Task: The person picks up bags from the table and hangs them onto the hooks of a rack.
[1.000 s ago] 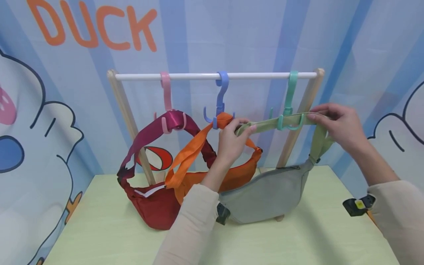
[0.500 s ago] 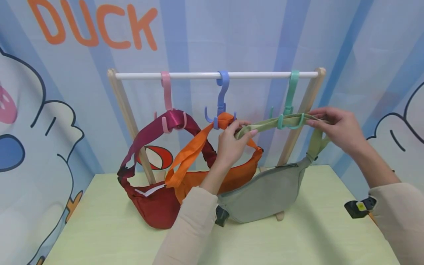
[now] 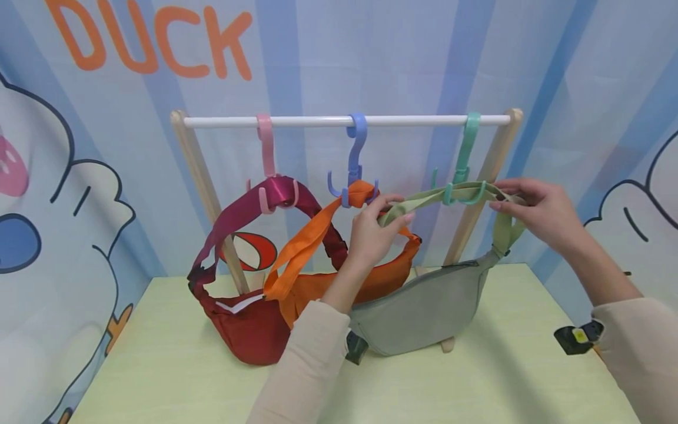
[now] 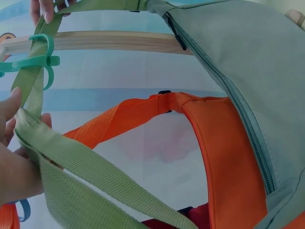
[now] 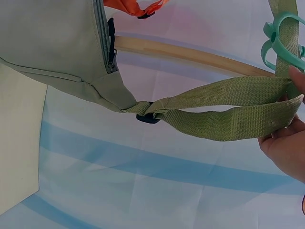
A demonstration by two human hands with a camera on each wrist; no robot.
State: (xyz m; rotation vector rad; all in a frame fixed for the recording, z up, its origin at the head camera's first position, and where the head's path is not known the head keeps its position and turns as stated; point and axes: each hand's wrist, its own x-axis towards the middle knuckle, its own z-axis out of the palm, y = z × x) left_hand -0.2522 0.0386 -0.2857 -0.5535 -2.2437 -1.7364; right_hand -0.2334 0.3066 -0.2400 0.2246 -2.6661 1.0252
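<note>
A grey-green waist bag (image 3: 424, 309) hangs at the right by its light green strap (image 3: 421, 202), which lies across the prongs of the green hook (image 3: 466, 159). My left hand (image 3: 373, 229) pinches the strap left of that hook, beside the orange strap. To the hook's right, my right hand (image 3: 545, 212) pinches the same strap between thumb and fingers. In the right wrist view the doubled strap (image 5: 228, 121) runs from a black buckle (image 5: 148, 118) to my right fingers. The left wrist view has the bag's zipper (image 4: 243, 114) along its upper edge.
A red waist bag (image 3: 243, 335) hangs from the pink hook (image 3: 266, 147), and an orange waist bag (image 3: 384, 282) from the blue hook (image 3: 356, 150). All the hooks sit on the white bar (image 3: 312, 122) of a wooden-legged rack standing on a pale green table (image 3: 175, 388).
My right hand has shifted slightly down, and the strap now bows over the green hook's prongs instead of running straight. My left hand stays nearly in place, still gripping the strap.
</note>
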